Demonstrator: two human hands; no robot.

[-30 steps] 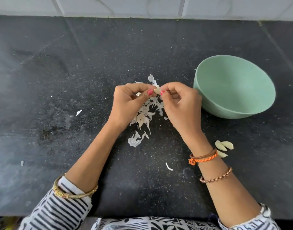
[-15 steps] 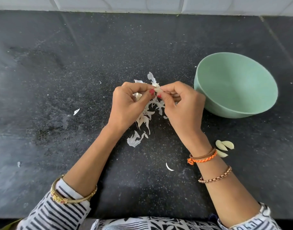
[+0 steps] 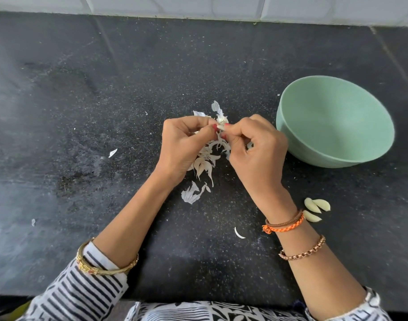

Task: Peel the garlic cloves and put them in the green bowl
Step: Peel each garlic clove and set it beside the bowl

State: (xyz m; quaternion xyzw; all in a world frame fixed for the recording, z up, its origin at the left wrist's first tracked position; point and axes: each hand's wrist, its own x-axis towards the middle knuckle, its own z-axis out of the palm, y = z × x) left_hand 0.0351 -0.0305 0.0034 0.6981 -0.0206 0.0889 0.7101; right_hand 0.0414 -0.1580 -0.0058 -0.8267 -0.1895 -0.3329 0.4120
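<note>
Garlic clove [image 3: 221, 127] pale, possibly half-skinned, pinched by both hands

L hand [image 3: 184, 147] & R hand [image 3: 256, 151] slid slightly right w/ garlic clove [image 3: 221, 127]; R fingers curl tighter now.

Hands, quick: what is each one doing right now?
Left hand: pinching the garlic clove.
Right hand: pinching the same clove from the other side.
</note>
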